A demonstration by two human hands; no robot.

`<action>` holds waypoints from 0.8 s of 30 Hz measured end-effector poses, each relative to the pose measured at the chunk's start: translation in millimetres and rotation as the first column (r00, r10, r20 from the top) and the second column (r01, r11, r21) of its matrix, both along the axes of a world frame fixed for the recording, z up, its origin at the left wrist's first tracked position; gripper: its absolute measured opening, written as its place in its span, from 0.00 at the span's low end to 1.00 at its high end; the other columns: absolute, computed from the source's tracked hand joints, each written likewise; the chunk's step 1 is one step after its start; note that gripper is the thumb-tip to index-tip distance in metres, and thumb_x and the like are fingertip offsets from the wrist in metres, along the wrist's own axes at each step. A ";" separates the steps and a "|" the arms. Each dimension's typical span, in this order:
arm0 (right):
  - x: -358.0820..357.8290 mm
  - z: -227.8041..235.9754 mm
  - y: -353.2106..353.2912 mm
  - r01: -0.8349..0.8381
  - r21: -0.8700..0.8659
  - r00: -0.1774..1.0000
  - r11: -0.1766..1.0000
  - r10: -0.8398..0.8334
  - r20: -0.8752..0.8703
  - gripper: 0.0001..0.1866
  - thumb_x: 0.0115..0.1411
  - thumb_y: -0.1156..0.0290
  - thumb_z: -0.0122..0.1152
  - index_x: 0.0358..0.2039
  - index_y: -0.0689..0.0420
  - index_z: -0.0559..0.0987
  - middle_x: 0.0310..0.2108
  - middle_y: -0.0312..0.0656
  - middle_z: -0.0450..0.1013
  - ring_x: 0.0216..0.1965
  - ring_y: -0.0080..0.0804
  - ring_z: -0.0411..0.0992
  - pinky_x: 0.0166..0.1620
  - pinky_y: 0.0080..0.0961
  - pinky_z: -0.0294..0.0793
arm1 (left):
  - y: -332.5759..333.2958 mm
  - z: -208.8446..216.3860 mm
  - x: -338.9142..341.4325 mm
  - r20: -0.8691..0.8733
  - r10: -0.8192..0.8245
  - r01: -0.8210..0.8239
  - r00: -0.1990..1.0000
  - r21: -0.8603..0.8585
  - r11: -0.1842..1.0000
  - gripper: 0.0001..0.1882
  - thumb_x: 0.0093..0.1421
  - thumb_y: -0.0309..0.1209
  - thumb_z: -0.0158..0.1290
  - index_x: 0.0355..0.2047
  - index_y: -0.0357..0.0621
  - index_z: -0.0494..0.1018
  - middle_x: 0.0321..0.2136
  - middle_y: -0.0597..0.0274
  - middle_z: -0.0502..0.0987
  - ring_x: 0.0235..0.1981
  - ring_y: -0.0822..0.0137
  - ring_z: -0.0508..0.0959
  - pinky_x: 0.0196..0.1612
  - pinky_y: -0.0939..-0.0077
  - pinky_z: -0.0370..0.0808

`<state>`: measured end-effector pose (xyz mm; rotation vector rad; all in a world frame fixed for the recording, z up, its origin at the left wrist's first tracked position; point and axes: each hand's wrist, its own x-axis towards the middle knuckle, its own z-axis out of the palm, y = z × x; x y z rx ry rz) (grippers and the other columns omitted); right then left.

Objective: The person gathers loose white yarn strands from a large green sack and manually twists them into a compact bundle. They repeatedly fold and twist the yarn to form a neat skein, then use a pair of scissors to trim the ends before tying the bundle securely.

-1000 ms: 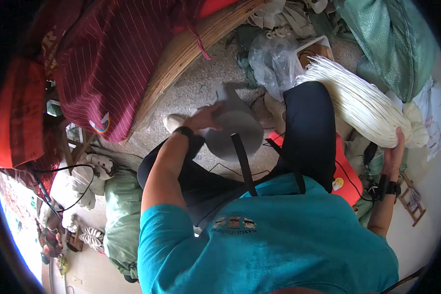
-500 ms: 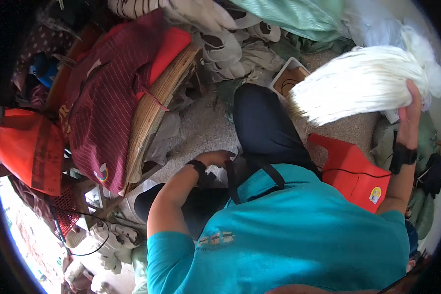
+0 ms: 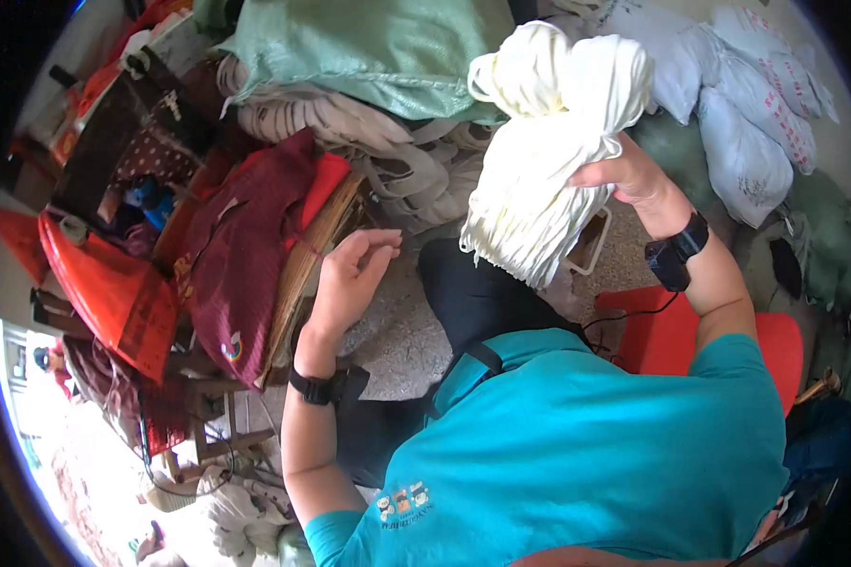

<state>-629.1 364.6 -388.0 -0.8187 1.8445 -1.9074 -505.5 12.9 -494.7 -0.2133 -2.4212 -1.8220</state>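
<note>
A thick bundle of white cords [image 3: 539, 180], looped at its far end and cut off at its near end, hangs in front of my right knee. My right hand [image 3: 624, 177] grips it around the middle from the right side. My left hand [image 3: 353, 277] is raised on the left with nothing in it, its fingers stretched out and slightly bent. It is nearest to the wooden bench edge [image 3: 314, 274], which a maroon striped cloth [image 3: 246, 246] covers. Behind the bundle a white-rimmed box [image 3: 591, 248] is partly hidden.
A red plastic stool [image 3: 648, 331] stands beside me on the right. A big green woven sack [image 3: 369, 57] lies at the back over piled pale straps [image 3: 416, 175]. White sacks [image 3: 742, 156] fill the back right. An orange-red bag [image 3: 113, 293] hangs at the left.
My right hand has brought the white cord bundle in from the far right toward the middle, turning its cut end downward. My left hand has risen from my lap toward the bench. The view has shifted.
</note>
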 end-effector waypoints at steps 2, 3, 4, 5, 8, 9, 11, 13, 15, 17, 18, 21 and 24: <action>2.6 -3.7 -10.8 -0.109 0.028 0.992 0.994 0.107 0.072 0.32 0.46 0.77 0.68 0.55 0.63 0.74 0.48 0.41 0.76 0.50 0.30 0.73 0.55 0.28 0.71 | -11.7 -1.0 11.1 0.007 -0.004 0.003 1.000 0.022 1.000 0.10 0.65 0.23 0.51 0.46 0.34 0.76 0.39 0.60 0.80 0.41 0.72 0.80 0.44 0.80 0.75; -1.3 -13.7 -10.0 -0.145 0.038 0.985 0.989 0.141 0.104 0.33 0.45 0.76 0.69 0.55 0.62 0.74 0.47 0.40 0.76 0.50 0.29 0.73 0.55 0.28 0.71 | -20.6 -0.7 17.6 0.011 0.031 -0.031 0.999 0.014 0.999 0.10 0.66 0.23 0.52 0.46 0.35 0.76 0.40 0.61 0.80 0.41 0.72 0.80 0.45 0.80 0.75; -0.9 -18.1 -14.0 -0.167 0.039 0.984 0.985 0.164 0.075 0.33 0.45 0.76 0.69 0.55 0.62 0.74 0.47 0.40 0.76 0.50 0.29 0.73 0.55 0.28 0.71 | -35.1 3.1 29.7 0.019 0.082 -0.081 0.996 -0.036 0.996 0.11 0.65 0.23 0.52 0.46 0.35 0.76 0.40 0.62 0.80 0.41 0.73 0.80 0.45 0.80 0.75; 0.6 -21.2 -21.1 -0.188 0.040 0.981 0.981 0.187 0.046 0.33 0.45 0.76 0.69 0.55 0.62 0.74 0.47 0.39 0.76 0.50 0.28 0.73 0.55 0.28 0.71 | -53.7 13.9 44.8 0.034 0.140 -0.135 0.990 -0.131 0.982 0.11 0.64 0.23 0.52 0.46 0.35 0.77 0.40 0.61 0.80 0.42 0.73 0.80 0.46 0.80 0.75; 5.3 -22.1 -39.8 -0.249 0.021 0.968 0.968 0.249 0.028 0.32 0.45 0.75 0.70 0.55 0.60 0.75 0.47 0.38 0.76 0.50 0.28 0.72 0.55 0.27 0.70 | -98.7 71.4 97.0 0.062 0.262 -0.254 0.963 -0.110 0.961 0.13 0.64 0.22 0.51 0.47 0.32 0.76 0.43 0.57 0.80 0.43 0.70 0.80 0.48 0.78 0.75; -0.4 -28.5 -43.7 -0.272 0.025 0.962 0.962 0.271 0.034 0.32 0.45 0.75 0.70 0.54 0.60 0.75 0.47 0.38 0.76 0.50 0.28 0.72 0.55 0.27 0.70 | -111.5 94.6 117.0 0.090 0.356 -0.339 0.930 -0.164 0.926 0.14 0.64 0.23 0.50 0.49 0.32 0.75 0.45 0.55 0.80 0.45 0.69 0.79 0.51 0.77 0.74; -1.2 -28.8 -53.8 -0.318 0.008 0.947 0.948 0.318 0.048 0.31 0.46 0.74 0.71 0.54 0.60 0.76 0.47 0.39 0.76 0.50 0.28 0.73 0.55 0.27 0.70 | -118.5 124.3 153.9 0.023 0.430 -0.427 0.903 -0.091 0.900 0.20 0.64 0.27 0.49 0.55 0.30 0.70 0.48 0.52 0.78 0.50 0.64 0.78 0.55 0.73 0.72; 3.2 -27.1 -64.6 -0.344 -0.020 0.939 0.939 0.344 0.023 0.30 0.47 0.73 0.70 0.53 0.60 0.76 0.47 0.39 0.77 0.49 0.28 0.73 0.55 0.27 0.70 | -108.9 139.5 167.9 -0.019 0.422 -0.422 0.906 -0.094 0.902 0.27 0.63 0.35 0.51 0.59 0.30 0.67 0.51 0.49 0.77 0.54 0.61 0.76 0.58 0.70 0.70; 9.4 -23.6 -71.2 -0.379 -0.010 0.925 0.925 0.379 0.012 0.30 0.47 0.74 0.70 0.54 0.60 0.76 0.47 0.40 0.77 0.49 0.28 0.74 0.54 0.27 0.70 | -89.2 135.9 171.9 -0.078 0.327 -0.335 0.942 -0.129 0.933 0.35 0.62 0.44 0.54 0.61 0.30 0.64 0.53 0.47 0.75 0.57 0.58 0.74 0.61 0.67 0.67; 18.7 -19.5 -77.9 -0.423 0.026 0.906 0.906 0.424 -0.003 0.30 0.46 0.74 0.70 0.54 0.60 0.76 0.46 0.40 0.77 0.48 0.27 0.73 0.54 0.27 0.70 | -52.4 119.3 156.5 -0.026 0.248 -0.250 0.968 -0.097 0.963 0.46 0.56 0.55 0.57 0.63 0.30 0.61 0.59 0.45 0.70 0.62 0.55 0.69 0.69 0.57 0.56; 23.8 -16.5 -80.4 -0.442 0.048 0.897 0.896 0.443 -0.013 0.30 0.46 0.75 0.70 0.54 0.60 0.76 0.46 0.40 0.77 0.48 0.27 0.73 0.54 0.27 0.70 | -39.7 97.1 143.6 -0.080 0.173 -0.172 0.982 0.013 0.985 0.48 0.55 0.56 0.59 0.64 0.30 0.60 0.61 0.46 0.68 0.64 0.55 0.67 0.69 0.56 0.55; 45.9 1.4 -88.5 -0.494 0.083 0.859 0.865 0.501 -0.110 0.30 0.46 0.75 0.70 0.53 0.59 0.76 0.46 0.40 0.77 0.48 0.27 0.73 0.53 0.27 0.70 | -5.2 61.9 105.3 -0.166 0.047 -0.025 0.985 0.137 0.990 0.54 0.53 0.58 0.63 0.67 0.31 0.55 0.65 0.48 0.62 0.69 0.57 0.59 0.70 0.59 0.51; 57.5 10.7 -98.4 -0.515 0.167 0.842 0.841 0.533 -0.087 0.32 0.45 0.76 0.71 0.54 0.59 0.75 0.46 0.39 0.77 0.49 0.27 0.72 0.55 0.27 0.69 | 26.7 42.1 75.1 -0.235 0.047 0.043 0.971 0.364 0.930 0.54 0.53 0.60 0.62 0.67 0.34 0.55 0.65 0.51 0.62 0.67 0.58 0.60 0.69 0.62 0.53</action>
